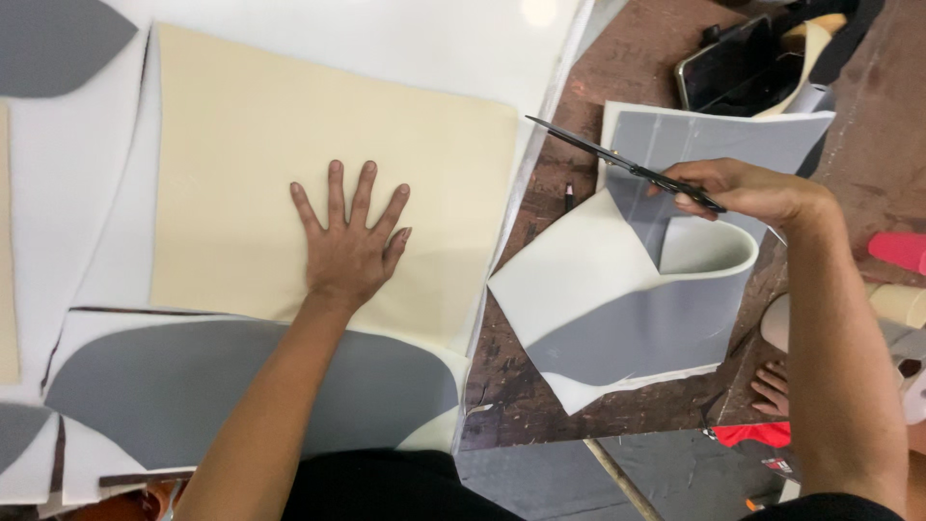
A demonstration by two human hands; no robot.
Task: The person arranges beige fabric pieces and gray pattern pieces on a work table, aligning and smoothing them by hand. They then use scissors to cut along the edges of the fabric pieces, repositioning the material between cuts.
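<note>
My left hand [349,241] lies flat with fingers spread on a cream foam sheet [241,154] in the middle of the table. My right hand [748,191] grips black scissors [617,162], blades closed and pointing up-left, over a folded grey and white foam piece [627,299] at the right. A curved grey foam shape [193,386] on white backing lies near my left forearm.
The brown worktable [617,68] shows at the right, with a dark phone [723,63] and scraps at the top right. White sheets [87,193] and another grey piece [48,43] lie at the left. A pencil [568,196] rests near the scissors. Bare toes [772,384] show below.
</note>
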